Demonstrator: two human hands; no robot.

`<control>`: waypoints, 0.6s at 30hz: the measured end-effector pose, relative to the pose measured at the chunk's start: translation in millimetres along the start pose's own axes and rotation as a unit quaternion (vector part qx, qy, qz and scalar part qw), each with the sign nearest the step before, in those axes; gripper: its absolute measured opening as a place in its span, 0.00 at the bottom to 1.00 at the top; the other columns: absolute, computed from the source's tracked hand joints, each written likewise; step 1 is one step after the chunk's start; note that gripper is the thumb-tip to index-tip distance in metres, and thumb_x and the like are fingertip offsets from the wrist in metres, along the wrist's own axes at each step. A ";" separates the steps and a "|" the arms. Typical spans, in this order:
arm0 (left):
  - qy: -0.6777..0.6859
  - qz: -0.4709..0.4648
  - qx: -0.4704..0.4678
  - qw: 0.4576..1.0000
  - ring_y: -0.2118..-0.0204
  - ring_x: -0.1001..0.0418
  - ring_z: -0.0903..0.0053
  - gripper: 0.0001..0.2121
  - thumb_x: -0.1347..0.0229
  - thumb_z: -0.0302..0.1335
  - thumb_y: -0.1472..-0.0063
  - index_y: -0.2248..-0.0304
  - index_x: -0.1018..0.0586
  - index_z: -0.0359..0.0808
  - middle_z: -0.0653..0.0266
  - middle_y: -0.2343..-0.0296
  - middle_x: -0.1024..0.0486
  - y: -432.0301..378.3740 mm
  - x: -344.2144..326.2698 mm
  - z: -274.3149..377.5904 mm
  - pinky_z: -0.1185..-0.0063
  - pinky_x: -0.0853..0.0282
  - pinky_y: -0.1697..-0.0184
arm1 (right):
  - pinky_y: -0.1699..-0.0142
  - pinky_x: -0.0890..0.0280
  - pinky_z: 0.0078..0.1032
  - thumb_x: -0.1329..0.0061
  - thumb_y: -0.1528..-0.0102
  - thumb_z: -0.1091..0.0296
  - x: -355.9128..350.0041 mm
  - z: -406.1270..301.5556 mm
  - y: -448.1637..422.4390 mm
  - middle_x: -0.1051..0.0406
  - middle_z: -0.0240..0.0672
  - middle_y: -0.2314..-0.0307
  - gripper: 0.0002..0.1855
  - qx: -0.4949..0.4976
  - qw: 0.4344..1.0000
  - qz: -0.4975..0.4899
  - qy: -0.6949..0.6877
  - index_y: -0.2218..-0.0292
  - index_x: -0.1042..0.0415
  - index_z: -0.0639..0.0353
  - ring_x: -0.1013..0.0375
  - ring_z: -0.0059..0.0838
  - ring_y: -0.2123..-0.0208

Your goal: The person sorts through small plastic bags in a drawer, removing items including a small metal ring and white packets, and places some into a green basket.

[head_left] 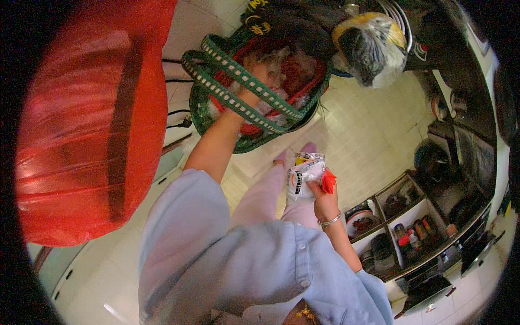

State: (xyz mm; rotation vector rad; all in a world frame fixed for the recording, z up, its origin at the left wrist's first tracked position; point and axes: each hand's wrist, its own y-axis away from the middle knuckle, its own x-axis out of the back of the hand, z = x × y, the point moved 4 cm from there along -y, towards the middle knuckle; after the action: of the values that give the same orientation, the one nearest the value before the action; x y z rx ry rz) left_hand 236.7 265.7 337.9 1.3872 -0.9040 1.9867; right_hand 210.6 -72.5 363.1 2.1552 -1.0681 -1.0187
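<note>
My left arm reaches under the green-and-white handles [260, 87] of a dark green woven basket [198, 107]. Blurred, my left hand [260, 75] is down among clear and red plastic bags [298, 67] inside; its fingers cannot be made out. In front of my legs, my right hand [325, 199] grips a white printed plastic packet [300, 178], thumb across its face. A crumpled red piece [328, 181], seemingly plastic, sticks out beside that hand's fingers.
A large red plastic-covered object [93, 134] stands at left, cables and a plug [185, 122] beside it. A plastic-wrapped bundle [371, 48] sits at upper right. At right, open shelf compartments [406, 219] hold bottles [418, 233] and a bowl [360, 223].
</note>
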 end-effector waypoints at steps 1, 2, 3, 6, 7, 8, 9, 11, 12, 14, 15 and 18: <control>-0.063 -0.023 -0.027 0.997 0.60 0.34 0.57 0.18 0.49 0.35 0.49 0.60 0.28 0.33 0.48 0.63 0.31 -0.5 3.8 18.1 0.63 0.39 0.56 | 0.58 0.40 0.19 0.52 0.56 0.83 0.6 2.1 0.1 0.33 0.28 0.68 0.19 0.002 1.000 0.006 0.003 0.60 0.36 0.61 0.35 0.20 0.65; -0.126 -0.047 -0.049 0.990 0.58 0.34 0.56 0.19 0.49 0.35 0.49 0.59 0.28 0.34 0.47 0.60 0.32 -1.7 2.5 30.7 0.62 0.40 0.54 | 0.58 0.40 0.18 0.52 0.56 0.83 0.8 2.2 -0.1 0.33 0.28 0.68 0.19 0.001 1.000 0.011 0.009 0.60 0.36 0.61 0.35 0.20 0.65; -0.124 -0.047 -0.041 0.990 0.58 0.34 0.56 0.19 0.49 0.35 0.49 0.59 0.28 0.34 0.47 0.60 0.32 -5.4 -0.9 37.5 0.62 0.40 0.54 | 0.58 0.40 0.18 0.52 0.56 0.83 0.3 2.5 0.0 0.33 0.28 0.68 0.19 -0.002 1.000 0.009 0.016 0.60 0.36 0.61 0.35 0.20 0.65; 0.214 -0.214 0.056 0.952 0.58 0.35 0.53 0.20 0.50 0.36 0.49 0.58 0.29 0.35 0.46 0.62 0.31 -17.3 -47.7 53.7 0.61 0.44 0.52 | 0.58 0.40 0.19 0.53 0.56 0.82 2.2 0.6 -1.0 0.33 0.29 0.68 0.19 -0.004 1.000 0.007 0.022 0.60 0.36 0.61 0.35 0.21 0.65; 0.255 -0.175 0.053 0.949 0.59 0.35 0.53 0.19 0.49 0.36 0.50 0.59 0.28 0.35 0.47 0.63 0.30 -19.1 -62.6 60.8 0.62 0.43 0.53 | 0.58 0.40 0.19 0.53 0.55 0.82 3.5 2.8 -0.6 0.33 0.29 0.68 0.19 -0.014 1.000 0.014 0.013 0.59 0.37 0.61 0.35 0.21 0.65; 0.276 -0.155 0.053 0.947 0.59 0.35 0.53 0.19 0.49 0.37 0.50 0.60 0.28 0.35 0.48 0.63 0.30 -19.3 -74.5 58.5 0.63 0.42 0.54 | 0.58 0.40 0.20 0.52 0.55 0.82 4.9 5.3 0.1 0.33 0.29 0.67 0.19 -0.025 0.999 0.022 0.004 0.59 0.37 0.62 0.35 0.21 0.65; 0.299 -0.137 0.050 0.943 0.59 0.35 0.53 0.19 0.49 0.37 0.50 0.61 0.28 0.35 0.49 0.64 0.30 -20.3 -81.5 59.9 0.64 0.42 0.54 | 0.58 0.40 0.20 0.52 0.55 0.82 6.4 8.0 0.7 0.33 0.29 0.67 0.19 -0.024 0.999 0.025 0.006 0.59 0.37 0.62 0.35 0.21 0.65; 0.010 -0.047 0.028 0.998 0.61 0.33 0.56 0.17 0.48 0.37 0.50 0.63 0.27 0.35 0.52 0.66 0.29 -21.0 -86.5 53.8 0.68 0.38 0.57 | 0.58 0.40 0.20 0.52 0.56 0.82 11.7 16.3 2.0 0.33 0.29 0.67 0.21 -0.038 0.998 0.050 -0.004 0.58 0.37 0.62 0.35 0.21 0.65; -0.085 -0.014 0.025 0.996 0.61 0.32 0.57 0.17 0.47 0.37 0.50 0.64 0.27 0.35 0.53 0.67 0.28 -20.1 -91.6 50.5 0.69 0.37 0.57 | 0.58 0.40 0.20 0.52 0.56 0.82 13.4 19.9 1.6 0.33 0.29 0.67 0.21 -0.036 0.998 0.053 -0.002 0.58 0.37 0.62 0.35 0.21 0.65; 0.341 -0.002 0.208 0.917 0.63 0.31 0.63 0.13 0.47 0.34 0.50 0.66 0.26 0.35 0.57 0.67 0.28 -3.8 -115.6 11.8 0.70 0.35 0.59 | 0.58 0.39 0.20 0.53 0.56 0.82 14.6 28.2 1.4 0.33 0.29 0.67 0.21 -0.052 0.998 0.036 0.003 0.57 0.38 0.63 0.34 0.22 0.65; 0.342 -0.009 0.201 0.918 0.63 0.31 0.63 0.13 0.47 0.34 0.50 0.66 0.26 0.35 0.57 0.67 0.28 -2.7 -109.7 8.5 0.70 0.35 0.59 | 0.58 0.39 0.20 0.53 0.56 0.82 17.9 31.1 -1.1 0.33 0.29 0.67 0.21 -0.049 0.998 0.041 -0.005 0.57 0.38 0.63 0.34 0.22 0.65; 0.614 -0.138 0.314 0.711 0.63 0.31 0.69 0.12 0.48 0.31 0.50 0.66 0.26 0.35 0.61 0.68 0.28 12.1 -94.5 -14.5 0.71 0.35 0.58 | 0.58 0.39 0.20 0.53 0.55 0.82 15.7 33.4 -3.1 0.33 0.30 0.66 0.21 -0.043 0.999 0.020 -0.003 0.57 0.38 0.63 0.34 0.22 0.65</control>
State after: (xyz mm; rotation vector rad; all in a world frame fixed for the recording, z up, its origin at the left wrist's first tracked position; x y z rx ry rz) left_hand 249.3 263.9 242.3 0.1198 0.6045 2.3664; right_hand 191.3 -87.8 335.4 2.0548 -1.0465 -1.0339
